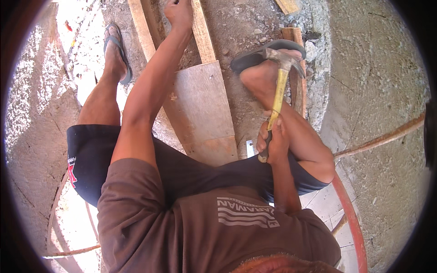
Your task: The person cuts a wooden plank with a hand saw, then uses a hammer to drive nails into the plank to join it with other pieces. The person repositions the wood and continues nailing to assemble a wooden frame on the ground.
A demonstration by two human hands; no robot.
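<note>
My right hand (274, 140) is wrapped round the dark grip of a claw hammer (280, 88) with a yellow handle. The metal head is raised in front of my bent right leg and sandal. My left arm stretches far forward, and my left hand (179, 13) is closed at the top edge, beside a wooden strip (203, 34). A small dark bit shows at its fingers, but what they hold is cut off by the frame. Between my legs lies a flat plywood panel (200, 102), joined to the wooden strips.
Another wooden strip (142, 29) runs along the left of my left forearm. Rubble and dirt (246, 27) cover the ground ahead. A short timber (296, 86) stands past my right foot. Bent rods (387, 136) and a reddish curved pipe (350, 214) lie at right, by rough concrete (378, 68).
</note>
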